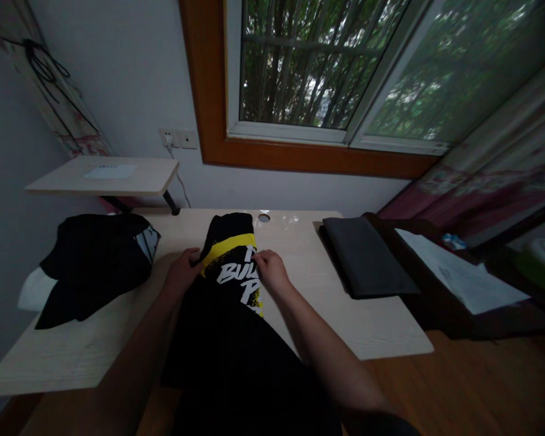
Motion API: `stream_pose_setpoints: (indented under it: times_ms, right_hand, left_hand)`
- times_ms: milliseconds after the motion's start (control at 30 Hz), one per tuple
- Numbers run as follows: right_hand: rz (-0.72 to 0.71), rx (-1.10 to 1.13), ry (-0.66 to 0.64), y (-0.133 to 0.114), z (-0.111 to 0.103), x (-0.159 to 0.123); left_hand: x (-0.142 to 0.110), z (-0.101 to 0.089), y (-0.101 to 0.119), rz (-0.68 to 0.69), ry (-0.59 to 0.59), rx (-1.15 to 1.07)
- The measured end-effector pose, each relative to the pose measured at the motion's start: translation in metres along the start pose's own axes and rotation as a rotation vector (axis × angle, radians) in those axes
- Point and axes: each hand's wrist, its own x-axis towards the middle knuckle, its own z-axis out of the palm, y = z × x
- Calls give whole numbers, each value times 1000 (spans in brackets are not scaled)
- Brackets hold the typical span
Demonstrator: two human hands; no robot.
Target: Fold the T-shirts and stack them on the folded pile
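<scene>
A black printed shirt [229, 287] lies folded into a narrow strip on the pale wooden desk, running from near its back edge toward me. Across it go a yellow band and white lettering, partly cut off by the fold. My left hand [184, 269] pinches the cloth at the strip's left edge, level with the yellow band. On the opposite edge, beside the letters, my right hand [272, 269] has thumb and fingers closed on the fabric. The near part of the shirt merges with dark clothing below, so its lower end cannot be made out.
A heap of black clothing [100, 260] with a white piece lies at the desk's left, below a small raised shelf [149, 175]. Dark grey folded cloth or folder [363, 254] rests at the right. Beyond are papers [458, 272] on a dark surface. A window [318, 66] stands behind.
</scene>
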Motion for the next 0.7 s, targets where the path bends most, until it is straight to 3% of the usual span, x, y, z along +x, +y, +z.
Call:
stream_pose_setpoints:
  times_ms: [267, 400, 533, 700]
  right_hand:
    - [85, -80, 66, 17, -3, 58]
    - [91, -95, 73, 20, -6, 74]
    - [64, -86, 51, 24, -10, 69]
    - [-80, -9, -47, 31, -14, 36]
  left_hand:
    - [54, 19, 20, 62, 83, 11]
    - [76, 29, 24, 72, 100, -30]
    - [76, 30, 26, 71, 92, -27]
    - [54, 21, 24, 142, 33, 10]
